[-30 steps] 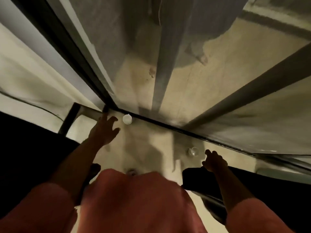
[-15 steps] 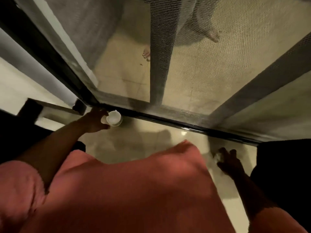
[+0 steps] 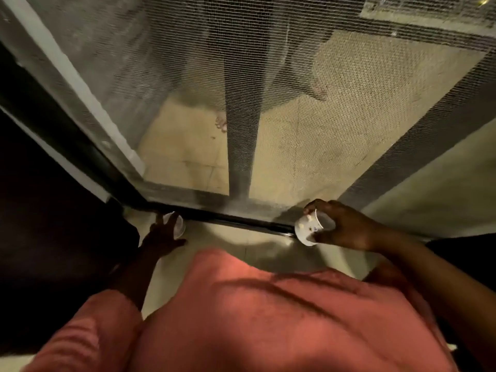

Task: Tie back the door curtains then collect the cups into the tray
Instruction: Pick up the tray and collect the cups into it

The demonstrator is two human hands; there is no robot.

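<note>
My left hand reaches down to the floor by the door sill and grips a clear plastic cup, mostly hidden by my fingers. My right hand holds a small white paper cup on its side, its base towards the left, lifted above the floor near the door track. No tray is in view. The curtains cannot be made out; a mesh screen door fills the upper frame.
The screen door's dark centre bar and frame stand right ahead. Behind the mesh a person's bare feet stand on a tiled floor. Dark furniture closes in on the left and another dark edge on the right. My pink shirt hides the floor below.
My right hand has picked the white cup off the floor and raised it. My left hand still holds the clear cup by the sill. The view has tilted closer to the door.
</note>
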